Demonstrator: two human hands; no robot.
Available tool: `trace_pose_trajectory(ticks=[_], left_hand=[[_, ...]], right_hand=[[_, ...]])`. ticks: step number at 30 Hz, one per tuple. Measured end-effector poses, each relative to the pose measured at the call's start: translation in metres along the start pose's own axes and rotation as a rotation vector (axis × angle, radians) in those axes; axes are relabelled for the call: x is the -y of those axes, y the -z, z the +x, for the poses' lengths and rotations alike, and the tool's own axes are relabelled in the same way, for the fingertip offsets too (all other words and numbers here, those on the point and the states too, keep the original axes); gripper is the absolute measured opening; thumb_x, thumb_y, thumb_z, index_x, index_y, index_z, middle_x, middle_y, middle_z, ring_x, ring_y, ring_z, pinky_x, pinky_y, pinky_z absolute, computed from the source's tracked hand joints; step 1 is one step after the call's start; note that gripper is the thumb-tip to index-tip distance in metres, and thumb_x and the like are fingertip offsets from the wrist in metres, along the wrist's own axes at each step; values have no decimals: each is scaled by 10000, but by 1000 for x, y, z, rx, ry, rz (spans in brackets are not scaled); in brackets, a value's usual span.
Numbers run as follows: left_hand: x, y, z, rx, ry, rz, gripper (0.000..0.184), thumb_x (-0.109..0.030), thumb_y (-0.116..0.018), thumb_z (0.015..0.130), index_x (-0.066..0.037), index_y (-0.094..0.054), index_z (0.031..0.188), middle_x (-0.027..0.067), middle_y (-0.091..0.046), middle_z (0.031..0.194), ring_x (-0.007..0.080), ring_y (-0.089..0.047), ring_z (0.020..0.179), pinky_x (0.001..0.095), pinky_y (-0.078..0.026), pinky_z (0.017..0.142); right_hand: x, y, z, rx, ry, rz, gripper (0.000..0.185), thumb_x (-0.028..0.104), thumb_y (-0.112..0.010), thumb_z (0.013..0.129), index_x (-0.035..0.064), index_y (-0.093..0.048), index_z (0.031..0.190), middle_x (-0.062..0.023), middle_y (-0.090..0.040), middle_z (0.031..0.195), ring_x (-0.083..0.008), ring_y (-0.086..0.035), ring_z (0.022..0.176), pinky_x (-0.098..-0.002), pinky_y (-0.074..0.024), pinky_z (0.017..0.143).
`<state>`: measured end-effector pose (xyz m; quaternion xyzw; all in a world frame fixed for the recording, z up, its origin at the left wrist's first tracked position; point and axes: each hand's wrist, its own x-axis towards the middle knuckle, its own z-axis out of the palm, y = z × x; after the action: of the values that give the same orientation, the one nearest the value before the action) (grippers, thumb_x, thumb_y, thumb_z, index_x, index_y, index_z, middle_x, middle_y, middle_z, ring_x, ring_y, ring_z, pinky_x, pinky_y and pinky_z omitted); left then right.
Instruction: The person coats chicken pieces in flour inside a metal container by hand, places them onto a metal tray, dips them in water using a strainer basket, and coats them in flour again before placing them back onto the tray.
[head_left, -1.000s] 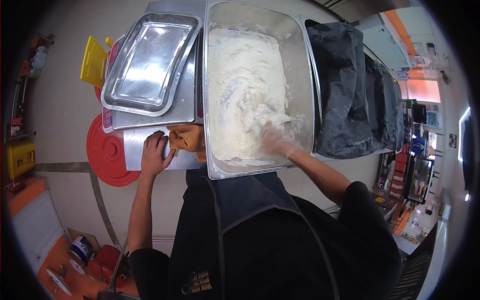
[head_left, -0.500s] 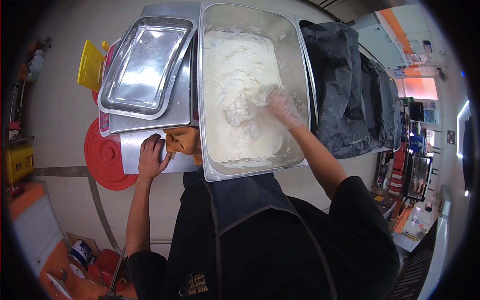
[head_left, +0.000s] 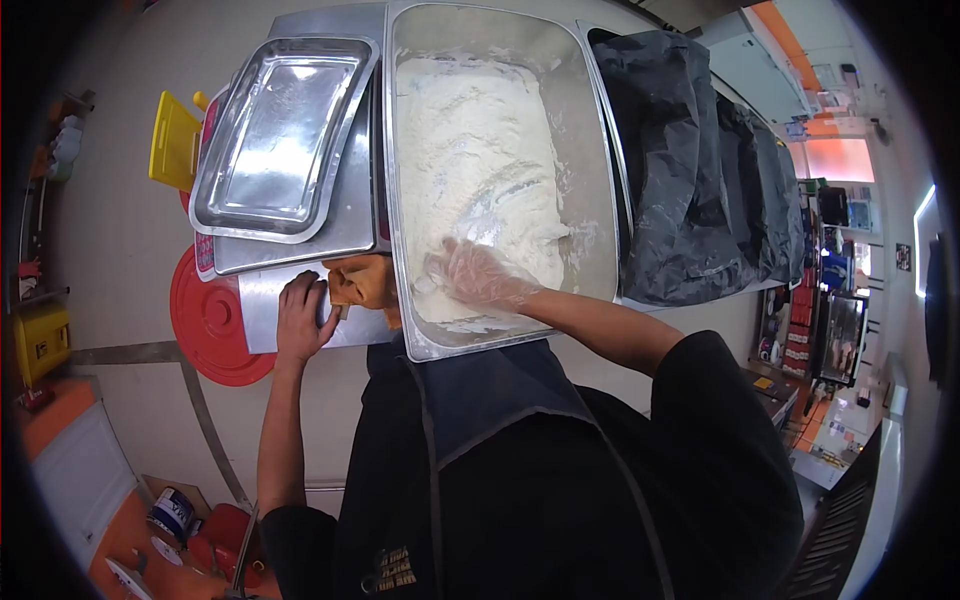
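Flour-like powder (head_left: 465,125): in deep metal tray (head_left: 588,190) at desk's (head_left: 264,322) near edge. Right hand (head_left: 475,276), gloved, in powder by tray's near-left corner; grip cannot be told. Left hand (head_left: 300,322), fingers extended, on desk beside orange cloth (head_left: 362,284). Advisable: low strokes within tray walls, limiting spill.

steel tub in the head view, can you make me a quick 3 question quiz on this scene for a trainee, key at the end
1. Multiple choice: what covers the right hand, down by the white powder?
a) a clear glove
b) an orange mitt
c) nothing

2. True or false: the left hand is outside the steel tub, beside an orange cloth.

3. Fill in: in the picture, the shallow metal tray lies to the ____ of the steel tub.

Key: 1 a; 2 true; 3 left
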<state>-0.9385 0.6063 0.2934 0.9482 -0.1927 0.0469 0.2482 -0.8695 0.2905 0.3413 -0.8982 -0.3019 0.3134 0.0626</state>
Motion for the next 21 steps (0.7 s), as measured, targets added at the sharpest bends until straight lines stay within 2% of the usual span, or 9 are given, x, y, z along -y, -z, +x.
trace_pose_trajectory(ticks=[3, 6, 7, 9, 11, 13, 16, 19, 21], left_hand=[[1, 0, 0, 2, 2, 6, 470, -245, -663, 732, -22, -515, 1119, 164, -479, 1182, 330, -452, 1124, 438, -330, 974], [1, 1, 0, -2, 0, 12, 468, -243, -662, 732, -24, -515, 1119, 165, -478, 1183, 332, -453, 1120, 437, -330, 976], [0, 1, 0, -6, -3, 12, 467, -243, -662, 732, -24, -515, 1119, 166, -478, 1183, 333, -454, 1118, 437, -330, 976], [0, 2, 0, -6, 2, 9, 465, -243, -660, 734, -25, -516, 1119, 166, -479, 1184, 333, -454, 1120, 437, -330, 978], [0, 2, 0, -5, 0, 6, 462, -242, -658, 736, -25, -516, 1119, 166, -479, 1185, 333, -454, 1121, 437, -330, 979], [1, 1, 0, -6, -3, 4, 459, -242, -657, 738, -26, -517, 1118, 166, -480, 1186, 333, -454, 1123, 437, -330, 979], [0, 1, 0, 6, 4, 9, 458, -242, -658, 738, -26, -517, 1116, 167, -481, 1187, 332, -453, 1126, 438, -331, 979], [2, -1, 0, -17, -22, 5, 454, -248, -644, 748, -10, -505, 1109, 186, -478, 1183, 348, -455, 1112, 448, -333, 954], [2, -1, 0, -13, -21, -1, 455, -243, -647, 745, -13, -504, 1110, 186, -477, 1182, 347, -454, 1115, 449, -332, 954]], right_hand=[[-10, 4, -9, -149, 67, 243, 301, 297, -477, 888, 59, -597, 1027, -236, -585, 928, -379, -595, 816, -418, -470, 759], [-35, 16, -17, -180, -25, 289, 294, 291, -479, 894, 28, -609, 876, -212, -609, 841, -352, -600, 842, -391, -480, 743], [-52, 17, -19, -212, -64, 414, 246, 244, -481, 876, 29, -602, 884, -213, -611, 830, -350, -604, 794, -406, -482, 708], [-98, 3, -14, -258, -228, 464, 194, 188, -484, 851, 37, -593, 905, -201, -617, 827, -344, -610, 734, -422, -485, 668], [-120, 0, -23, -335, -324, 203, 188, 174, -488, 838, 41, -586, 927, -180, -623, 842, -334, -614, 718, -419, -487, 659], [-128, 7, -37, -451, -261, -168, 191, 165, -494, 826, 39, -575, 945, -165, -627, 856, -321, -618, 710, -412, -490, 652], [-109, 19, -51, -184, -363, -142, 287, 239, -540, 811, 17, -554, 993, -194, -615, 860, -319, -621, 797, -401, -491, 707], [-33, 73, -74, -10, -406, 293, 569, 430, -629, 744, -19, -530, 1078, -233, -591, 896, -356, -616, 834, -395, -495, 724], [-35, 31, -67, 13, -397, 208, 640, 439, -632, 729, -28, -487, 1142, -279, -548, 987, -383, -608, 876, -387, -497, 751]])
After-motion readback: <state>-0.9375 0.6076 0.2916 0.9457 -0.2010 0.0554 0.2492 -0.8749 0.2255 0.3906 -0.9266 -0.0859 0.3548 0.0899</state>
